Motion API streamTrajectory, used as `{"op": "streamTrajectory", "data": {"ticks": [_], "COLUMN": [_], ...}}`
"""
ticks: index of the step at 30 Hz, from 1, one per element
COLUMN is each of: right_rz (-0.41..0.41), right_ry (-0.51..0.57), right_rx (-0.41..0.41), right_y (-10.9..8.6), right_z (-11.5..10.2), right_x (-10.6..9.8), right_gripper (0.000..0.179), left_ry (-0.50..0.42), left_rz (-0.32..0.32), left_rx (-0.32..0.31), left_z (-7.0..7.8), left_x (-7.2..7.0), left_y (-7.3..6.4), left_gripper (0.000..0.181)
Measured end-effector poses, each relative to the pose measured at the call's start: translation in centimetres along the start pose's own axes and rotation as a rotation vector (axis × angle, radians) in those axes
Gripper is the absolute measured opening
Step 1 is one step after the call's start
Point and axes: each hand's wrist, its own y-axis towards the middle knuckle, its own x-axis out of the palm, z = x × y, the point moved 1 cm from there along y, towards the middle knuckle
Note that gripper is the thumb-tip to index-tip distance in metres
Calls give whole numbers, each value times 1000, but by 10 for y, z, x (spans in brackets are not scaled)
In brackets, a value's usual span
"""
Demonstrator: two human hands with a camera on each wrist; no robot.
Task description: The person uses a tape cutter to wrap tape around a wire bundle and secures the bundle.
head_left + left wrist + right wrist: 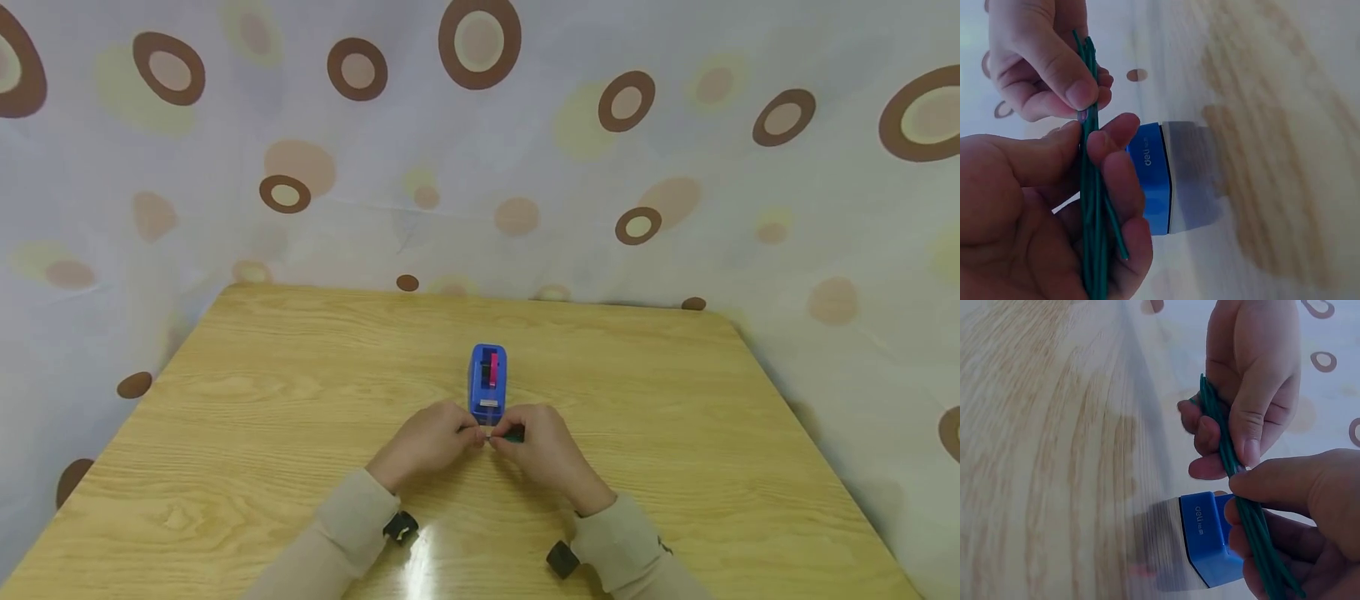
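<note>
Both hands grip one bundle of thin green wires (1093,212), side by side with their fingertips almost meeting. My left hand (435,435) pinches one half between thumb and fingers; my right hand (543,442) pinches the other. Between the two thumbs a small shiny patch shows on the bundle; what it is, I cannot tell. One wire end splays away from the rest in the left wrist view. Just beyond the fingers stands a blue tape dispenser (476,383), with a pink tape core (493,369) in it and its cutting end toward me.
The wood-grain table (300,375) reaches out on both sides of the hands. Behind it hangs a pale cloth (450,142) patterned with brown rings and spots. Dark wrist straps (401,527) sit at the sleeves.
</note>
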Motion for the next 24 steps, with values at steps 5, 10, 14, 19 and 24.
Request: {"op": "streamTrajectory", "data": {"ticks": [5, 10, 14, 19, 24], "right_rz": [7, 3, -2, -16, -46], "right_ry": [-45, -70, -71, -49, -1], "right_rx": [-41, -45, -43, -27, 14], "right_y": [0, 0, 2, 2, 2], "right_z": [-2, -5, -5, -3, 1], "right_x": [-1, -3, -4, -4, -5], "right_gripper": [16, 16, 14, 13, 10], "left_ry": [-40, -68, -54, -23, -19], "left_rz": [-45, -31, 0, 36, 55], "left_rx": [-10, -25, -30, -15, 8], "left_z": [0, 0, 0, 2, 2], "left_x": [-4, -4, -4, -3, -1], "left_y": [2, 3, 3, 4, 5], "left_gripper": [34, 38, 40, 35, 29]}}
